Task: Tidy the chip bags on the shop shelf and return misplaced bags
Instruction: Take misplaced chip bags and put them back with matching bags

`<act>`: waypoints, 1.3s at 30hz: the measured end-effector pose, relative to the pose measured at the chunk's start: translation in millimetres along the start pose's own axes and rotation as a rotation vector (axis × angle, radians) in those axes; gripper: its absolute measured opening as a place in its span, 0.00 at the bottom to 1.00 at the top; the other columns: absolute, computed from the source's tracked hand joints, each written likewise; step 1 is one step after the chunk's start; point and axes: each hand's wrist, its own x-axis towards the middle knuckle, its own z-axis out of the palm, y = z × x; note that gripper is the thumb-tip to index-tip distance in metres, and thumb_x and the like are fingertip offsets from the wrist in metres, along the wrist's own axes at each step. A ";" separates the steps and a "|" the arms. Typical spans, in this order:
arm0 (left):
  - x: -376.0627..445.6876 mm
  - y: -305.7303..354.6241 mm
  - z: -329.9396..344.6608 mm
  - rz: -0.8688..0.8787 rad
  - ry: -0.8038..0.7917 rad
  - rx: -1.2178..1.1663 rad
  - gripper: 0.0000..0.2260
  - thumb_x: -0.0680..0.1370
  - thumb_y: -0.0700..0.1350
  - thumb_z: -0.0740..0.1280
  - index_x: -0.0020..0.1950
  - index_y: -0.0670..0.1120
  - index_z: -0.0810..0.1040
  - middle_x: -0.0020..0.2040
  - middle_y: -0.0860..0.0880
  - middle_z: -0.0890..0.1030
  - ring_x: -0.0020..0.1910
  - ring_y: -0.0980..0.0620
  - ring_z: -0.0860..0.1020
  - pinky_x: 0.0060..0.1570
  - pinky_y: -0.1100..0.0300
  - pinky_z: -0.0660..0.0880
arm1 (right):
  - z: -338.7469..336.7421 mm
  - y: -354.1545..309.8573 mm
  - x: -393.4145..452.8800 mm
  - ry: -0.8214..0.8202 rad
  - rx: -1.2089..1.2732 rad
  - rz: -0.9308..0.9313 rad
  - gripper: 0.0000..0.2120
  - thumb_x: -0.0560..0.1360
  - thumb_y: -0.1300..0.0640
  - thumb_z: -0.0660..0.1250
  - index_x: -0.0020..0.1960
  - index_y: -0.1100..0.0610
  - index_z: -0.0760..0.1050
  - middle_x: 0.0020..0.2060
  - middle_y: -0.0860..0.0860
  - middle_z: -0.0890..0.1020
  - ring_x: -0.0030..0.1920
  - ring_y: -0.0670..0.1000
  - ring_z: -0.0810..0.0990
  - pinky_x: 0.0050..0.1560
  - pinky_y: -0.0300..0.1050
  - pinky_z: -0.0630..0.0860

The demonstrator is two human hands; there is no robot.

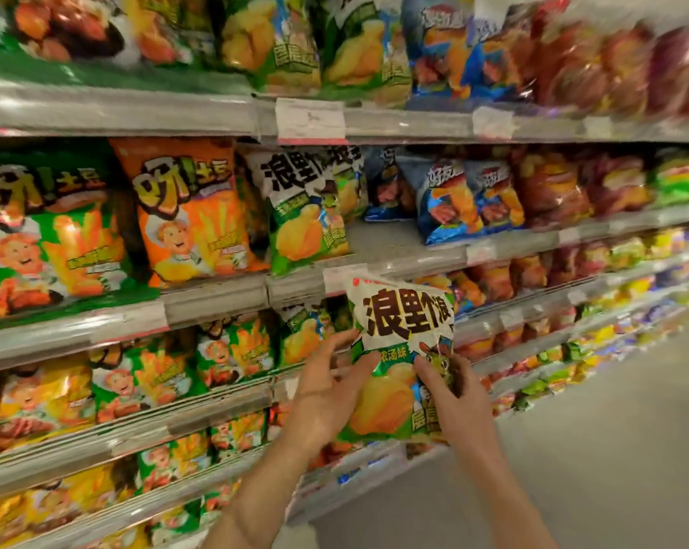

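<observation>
A shop aisle: tiered snack shelves (216, 295) fill the left and centre of the frame and recede toward the right edge, with pale floor (596, 449) at lower right. Much of the view is blurred.

You hold one white-and-green chip bag (398, 358) upright in front of the shelving, just right of centre in the lower half of the frame, clear of every shelf. Its white top carries large dark characters; its green lower part shows yellow chips. Your left hand (327, 390) grips the bag's left edge, thumb lying across the front and fingers spread and curled toward the back. Your right hand (454, 394) pinches the bag's lower right side, thumb on the front; the other fingers pass behind the bag and cannot be seen clearly.

Directly above the held bag, on the second shelf from the top, a matching white-and-green bag (307, 208) stands at the shelf front with more of the same kind behind it. A bare patch of shelf (386, 239) lies just to its right. To the left stand an orange bag (192, 208) and a green bag (45, 231), both printed with a cartoon face and fries. To the right of the bare patch stand blue bags (465, 200), then red bags (553, 188) farther right.

The top shelf holds green, blue and red bags in the same left-to-right order. A white price label (310, 120) hangs on its front rail. Shelves at lower left hold green and yellow bags (45, 402).
</observation>
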 end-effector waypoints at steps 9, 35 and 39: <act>102.9 40.5 71.3 0.134 0.064 0.045 0.18 0.75 0.55 0.72 0.65 0.57 0.76 0.59 0.62 0.78 0.56 0.68 0.75 0.51 0.72 0.73 | -54.7 -39.2 118.9 -0.044 0.034 -0.099 0.31 0.62 0.25 0.70 0.62 0.35 0.73 0.55 0.43 0.82 0.56 0.48 0.82 0.61 0.56 0.79; 279.5 97.4 102.5 0.120 0.629 0.100 0.25 0.80 0.55 0.66 0.74 0.48 0.67 0.62 0.52 0.74 0.64 0.53 0.72 0.60 0.63 0.66 | 2.7 -117.1 340.5 -0.445 0.093 -0.436 0.24 0.81 0.44 0.63 0.73 0.55 0.67 0.66 0.52 0.78 0.65 0.51 0.77 0.67 0.48 0.72; 284.2 75.8 104.4 0.082 0.654 0.126 0.25 0.81 0.56 0.63 0.76 0.48 0.65 0.70 0.48 0.74 0.70 0.48 0.71 0.62 0.64 0.64 | 5.4 -108.3 339.6 -0.479 0.020 -0.440 0.24 0.82 0.45 0.60 0.74 0.55 0.65 0.64 0.50 0.78 0.60 0.47 0.75 0.58 0.39 0.68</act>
